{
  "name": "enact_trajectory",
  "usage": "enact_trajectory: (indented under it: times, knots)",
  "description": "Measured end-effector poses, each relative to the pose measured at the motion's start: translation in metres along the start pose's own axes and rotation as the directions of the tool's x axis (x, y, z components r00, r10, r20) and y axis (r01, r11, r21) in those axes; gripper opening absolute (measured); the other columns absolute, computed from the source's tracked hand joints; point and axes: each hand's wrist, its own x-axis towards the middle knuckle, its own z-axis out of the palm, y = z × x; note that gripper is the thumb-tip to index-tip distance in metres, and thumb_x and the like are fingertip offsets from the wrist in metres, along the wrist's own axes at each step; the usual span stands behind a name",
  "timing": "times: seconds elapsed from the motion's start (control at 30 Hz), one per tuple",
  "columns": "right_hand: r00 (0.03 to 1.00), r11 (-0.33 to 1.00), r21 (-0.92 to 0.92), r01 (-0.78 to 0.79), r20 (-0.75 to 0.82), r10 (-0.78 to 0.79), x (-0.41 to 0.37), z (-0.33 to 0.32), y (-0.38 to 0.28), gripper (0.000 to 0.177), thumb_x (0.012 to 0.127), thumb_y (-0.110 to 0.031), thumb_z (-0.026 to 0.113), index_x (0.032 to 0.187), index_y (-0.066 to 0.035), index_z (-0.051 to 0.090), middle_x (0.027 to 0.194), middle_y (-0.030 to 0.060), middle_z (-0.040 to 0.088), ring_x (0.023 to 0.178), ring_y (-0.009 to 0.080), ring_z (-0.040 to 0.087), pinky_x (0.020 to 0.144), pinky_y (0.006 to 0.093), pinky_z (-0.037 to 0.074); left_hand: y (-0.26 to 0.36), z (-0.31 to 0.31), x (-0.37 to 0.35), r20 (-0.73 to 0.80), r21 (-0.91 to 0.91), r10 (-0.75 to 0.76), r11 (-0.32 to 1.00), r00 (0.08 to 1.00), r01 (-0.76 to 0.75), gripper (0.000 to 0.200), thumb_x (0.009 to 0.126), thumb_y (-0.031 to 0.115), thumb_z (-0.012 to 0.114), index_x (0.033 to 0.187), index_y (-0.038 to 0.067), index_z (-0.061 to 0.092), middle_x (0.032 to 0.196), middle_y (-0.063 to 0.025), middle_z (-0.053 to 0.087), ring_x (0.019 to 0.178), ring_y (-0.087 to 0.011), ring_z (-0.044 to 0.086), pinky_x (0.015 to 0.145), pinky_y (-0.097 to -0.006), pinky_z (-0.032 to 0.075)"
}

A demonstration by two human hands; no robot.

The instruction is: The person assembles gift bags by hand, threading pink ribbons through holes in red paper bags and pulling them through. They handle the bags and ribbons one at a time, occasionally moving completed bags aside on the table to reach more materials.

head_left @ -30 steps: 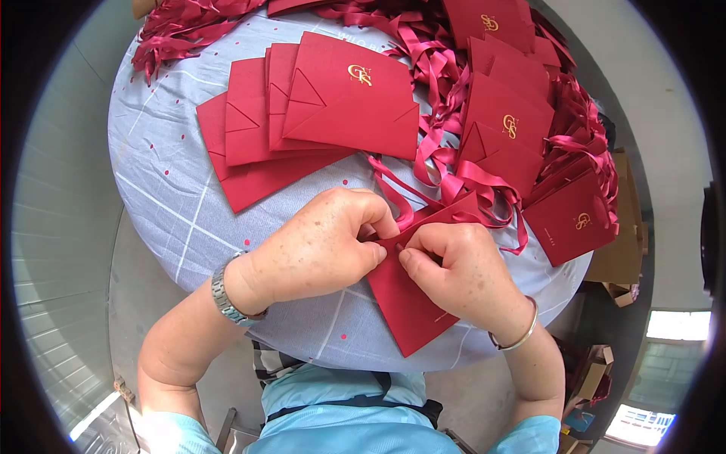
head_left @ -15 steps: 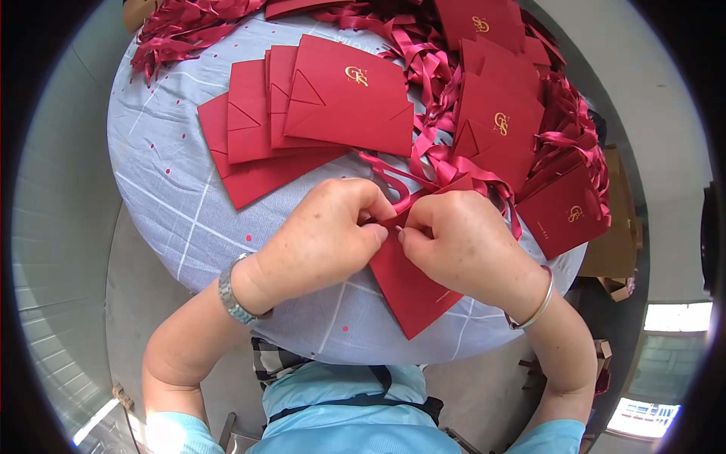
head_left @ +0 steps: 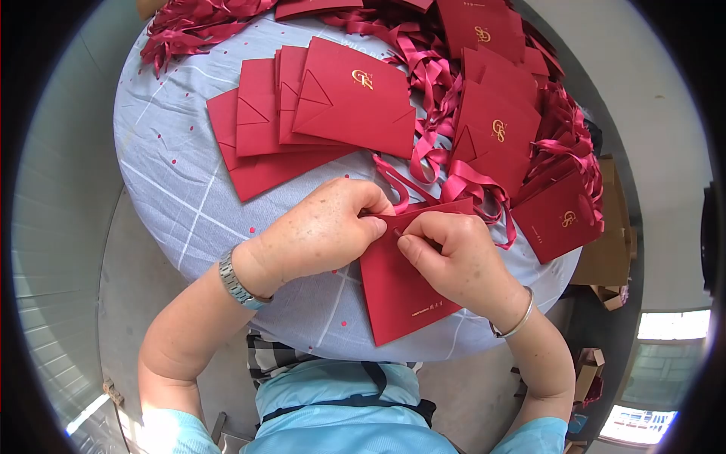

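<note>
A flat red paper bag [head_left: 401, 287] lies at the table's front edge under both hands, gold lettering near its bottom. My left hand [head_left: 325, 227] is closed, thumb and bent forefinger pinching the bag's top edge. Closed over the upper part of the bag, my right hand [head_left: 454, 253] has its thumb and forefinger pressed together at a small pinkish ribbon end [head_left: 398, 233], partly hidden by the fingers. A dark pink ribbon [head_left: 397, 181] loops out behind the bag's top edge.
Several folded red bags [head_left: 355, 98] overlap at the table's back left. More bags with gold logos [head_left: 491, 113] and ribbons stand along the right side. A ribbon heap [head_left: 189, 34] lies at the far left. Cardboard boxes [head_left: 609, 242] are beyond the round, cloth-covered table [head_left: 189, 189].
The bag has turned more upright in view, and its lettering has come out from under my right hand. My right hand has shifted slightly down, while my left keeps its pinch.
</note>
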Motion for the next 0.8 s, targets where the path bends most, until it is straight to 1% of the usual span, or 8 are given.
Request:
enact_trajectory:
  times: [0.2,0.27,0.33,0.47,0.57,0.7,0.77,0.8]
  knots:
    - [0.989,0.988,0.059,-0.145,0.039,0.143,0.005,-0.002,-0.005,0.018,0.082,-0.016,0.064,0.078,0.001,0.07,0.067,0.0196,0.064,0.062,0.0351,0.065,0.06,0.0414,0.051,-0.009,0.005,0.001,-0.039,0.003,0.054,0.999,0.998,-0.054,0.01,0.086,0.002,0.06,0.095,-0.003,0.062,0.08,-0.0048,0.064,0.067,-0.0091,0.058,0.058,-0.0275,0.049]
    - [0.983,0.984,0.029,-0.178,0.059,0.176,0.009,-0.006,-0.01,0.019,0.081,-0.016,0.063,0.077,0.002,0.07,0.066,0.0205,0.063,0.062,0.0356,0.065,0.06,0.0421,0.051,-0.021,0.011,0.004,-0.133,0.134,0.373,0.925,0.918,-0.356,0.011,0.081,-0.002,0.062,0.092,-0.005,0.061,0.082,-0.0106,0.065,0.073,-0.0166,0.062,0.068,-0.0301,0.051]
    - [0.965,0.968,-0.014,-0.252,0.078,0.252,0.013,-0.008,-0.016,0.018,0.083,-0.012,0.065,0.08,0.005,0.068,0.059,0.0108,0.061,0.054,0.0146,0.059,0.053,0.03,0.048,-0.021,0.013,0.005,-0.16,0.188,0.449,0.888,0.879,-0.419,0.012,0.08,-0.004,0.062,0.092,-0.005,0.06,0.082,-0.0128,0.064,0.076,-0.021,0.063,0.071,-0.0316,0.051]
    - [0.998,0.942,-0.333,-0.048,-0.06,0.029,0.015,0.002,-0.019,0.018,0.079,-0.016,0.059,0.074,-0.001,0.069,0.067,0.0203,0.064,0.064,0.0366,0.066,0.062,0.0449,0.054,-0.021,0.016,0.004,-0.231,0.281,0.555,0.824,0.799,-0.492,0.014,0.077,-0.006,0.061,0.09,-0.006,0.059,0.083,-0.016,0.062,0.079,-0.0287,0.063,0.073,-0.0343,0.051]
    - [0.999,0.886,-0.463,-0.039,-0.015,0.036,0.017,0.0,-0.03,0.017,0.078,-0.016,0.06,0.073,-0.003,0.068,0.068,0.0188,0.066,0.065,0.0359,0.067,0.061,0.0457,0.055,-0.019,0.016,0.003,-0.255,0.279,0.473,0.871,0.843,-0.404,0.011,0.077,-0.007,0.06,0.088,-0.006,0.059,0.085,-0.017,0.062,0.08,-0.0294,0.063,0.073,-0.0354,0.051]
    - [0.997,0.829,-0.559,-0.012,0.061,0.056,0.025,-0.003,-0.038,0.017,0.077,-0.017,0.061,0.073,-0.002,0.069,0.07,0.0185,0.067,0.066,0.0359,0.068,0.061,0.0455,0.055,-0.019,0.018,0.002,-0.262,0.33,0.516,0.842,0.816,-0.427,0.011,0.077,-0.007,0.06,0.088,-0.006,0.06,0.087,-0.0179,0.063,0.081,-0.0298,0.064,0.073,-0.0356,0.051]
    - [0.999,0.894,-0.447,-0.038,0.012,0.048,0.029,-0.007,-0.032,0.017,0.077,-0.016,0.06,0.073,-0.002,0.069,0.071,0.0193,0.067,0.067,0.0369,0.067,0.063,0.0458,0.055,-0.018,0.016,0.002,-0.329,0.217,0.511,0.859,0.794,-0.463,0.012,0.077,-0.008,0.06,0.089,-0.005,0.061,0.086,-0.017,0.064,0.081,-0.0288,0.064,0.074,-0.0348,0.051]
    - [0.998,0.901,-0.431,-0.05,0.006,0.058,0.03,-0.01,-0.033,0.018,0.077,-0.016,0.06,0.073,-0.001,0.069,0.071,0.0195,0.067,0.067,0.0375,0.067,0.064,0.046,0.055,-0.02,0.016,0.003,-0.296,0.311,0.558,0.824,0.775,-0.474,0.015,0.078,-0.007,0.06,0.093,-0.006,0.062,0.093,-0.0164,0.064,0.087,-0.0277,0.065,0.076,-0.034,0.052]
